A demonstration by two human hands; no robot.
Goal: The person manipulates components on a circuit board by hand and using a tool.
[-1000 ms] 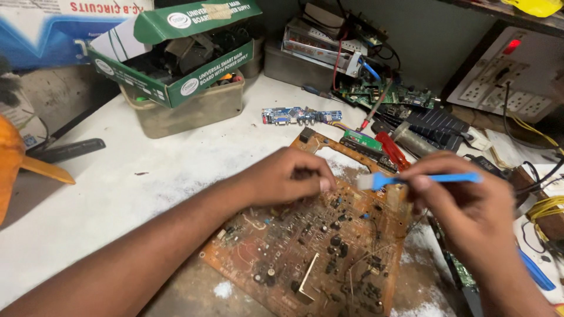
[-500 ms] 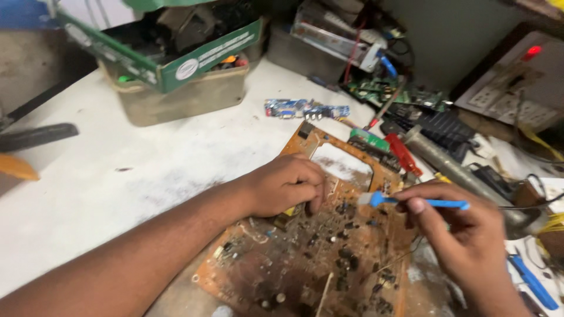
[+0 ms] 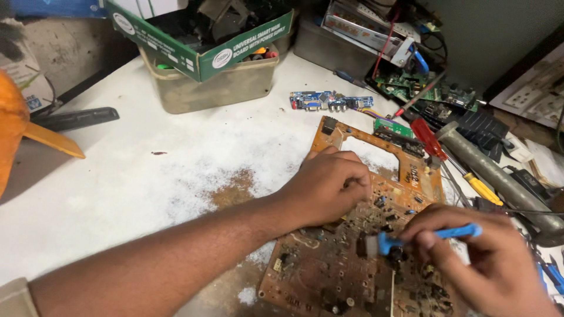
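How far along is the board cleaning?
Done: loose dust and brown grime already lie on the white table beside the circuit board. In hand: left hand pins the board, right hand works a blue brush mid-board. Left: the lower board looks heavily grimy.

L hand [image 3: 326, 188] curled, R hand [image 3: 493, 267] pinching

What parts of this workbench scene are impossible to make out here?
Head view only:
- Brown dusty circuit board: near edge cut off by the frame; middle hidden under the left hand.
- Blue-handled brush: bristles blurred, handle end inside the right hand.
- Green cardboard box: contents too dark.
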